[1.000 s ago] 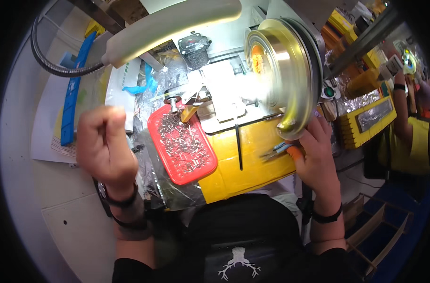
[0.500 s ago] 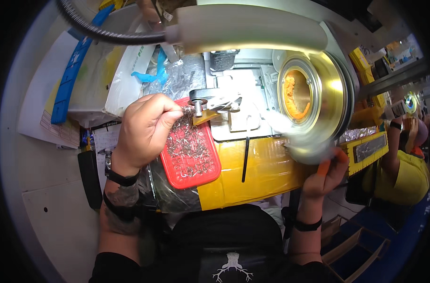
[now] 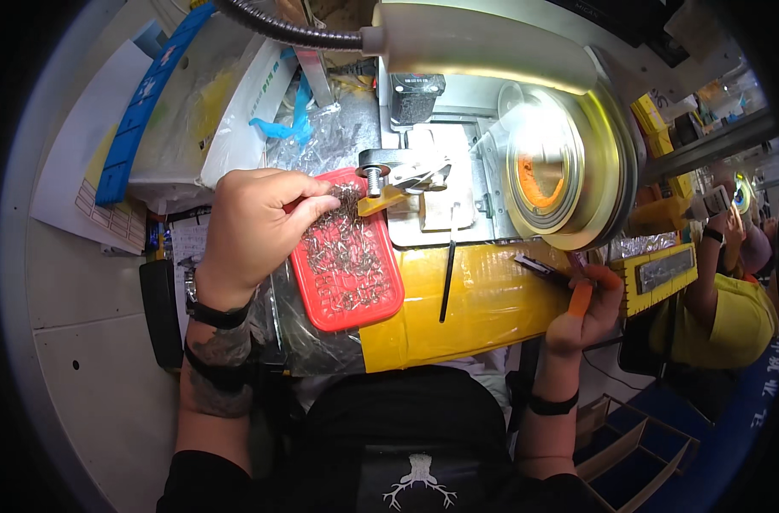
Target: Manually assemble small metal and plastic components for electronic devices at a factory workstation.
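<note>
My left hand [image 3: 252, 227] is closed in a pinch over the upper end of a red tray [image 3: 355, 321]. Its fingertips touch the heap of small bent metal pieces [image 3: 342, 265] in the tray; whatever they pinch is too small to make out. My right hand [image 3: 587, 308], with orange covers on its fingers, is curled around a slim dark tool [image 3: 541, 269] that points left over the yellow-taped surface. The tool's exact kind is unclear. Just beyond that hand is a round brass-coloured wheel-like housing [image 3: 582, 184] with an orange centre.
A metal clamp with a bolt [image 3: 374, 181] juts over the tray's upper right. A black stick [image 3: 448, 282] lies on the yellow tape [image 3: 483, 299]. A lamp [image 3: 492, 51] hangs above. A yellow block [image 3: 658, 278] is at right; a co-worker in yellow [image 3: 731, 329] sits beyond.
The view has shifted slightly. A pale blur by my right hand is gone, and the slim dark tool now shows there. My left hand remains pinched at the tray.
</note>
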Demonstrator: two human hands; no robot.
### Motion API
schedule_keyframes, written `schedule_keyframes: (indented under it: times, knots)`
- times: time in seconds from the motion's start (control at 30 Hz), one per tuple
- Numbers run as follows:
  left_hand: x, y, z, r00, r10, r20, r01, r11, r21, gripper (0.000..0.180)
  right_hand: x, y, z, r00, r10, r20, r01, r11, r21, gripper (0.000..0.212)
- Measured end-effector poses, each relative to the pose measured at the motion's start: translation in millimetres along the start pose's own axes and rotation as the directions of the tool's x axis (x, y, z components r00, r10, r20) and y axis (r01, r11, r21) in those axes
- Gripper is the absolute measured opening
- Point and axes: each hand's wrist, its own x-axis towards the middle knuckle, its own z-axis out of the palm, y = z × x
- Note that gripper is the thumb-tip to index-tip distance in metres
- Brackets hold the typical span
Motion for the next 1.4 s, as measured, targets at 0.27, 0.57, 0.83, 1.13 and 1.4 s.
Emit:
schedule_keyframes:
  times: [0.27,0.57,0.83,1.13,1.4]
  knots:
    - [3,29,-6,0.996,-0.089,0.030,0.094,0.953,-0.287,0.055,-1,0,-3,1.000,-0.008,-0.027,0.008,1.000,-0.019,0.018]
    - [-1,28,44,0.957,-0.290,-0.011,0.211,0.721,-0.660,0.004,-1,0,-6,1.000,0.015,0.008,-0.014,0.999,-0.044,0.017]
    - [-3,19,43,0.972,-0.025,-0.234,-0.046,0.955,-0.292,0.007,1,1,-3,1.000,-0.016,-0.006,0.017,1.000,0.024,0.016]
    - [-5,18,40,0.982,-0.037,-0.186,-0.021,0.954,-0.300,0.006,2,1,-6,1.000,0.010,0.014,-0.010,1.000,0.016,0.015]
    - [-6,19,40,0.984,-0.075,-0.161,0.019,0.947,-0.322,0.005,3,-1,-4,1.000,-0.007,0.008,0.007,1.000,0.005,0.016]
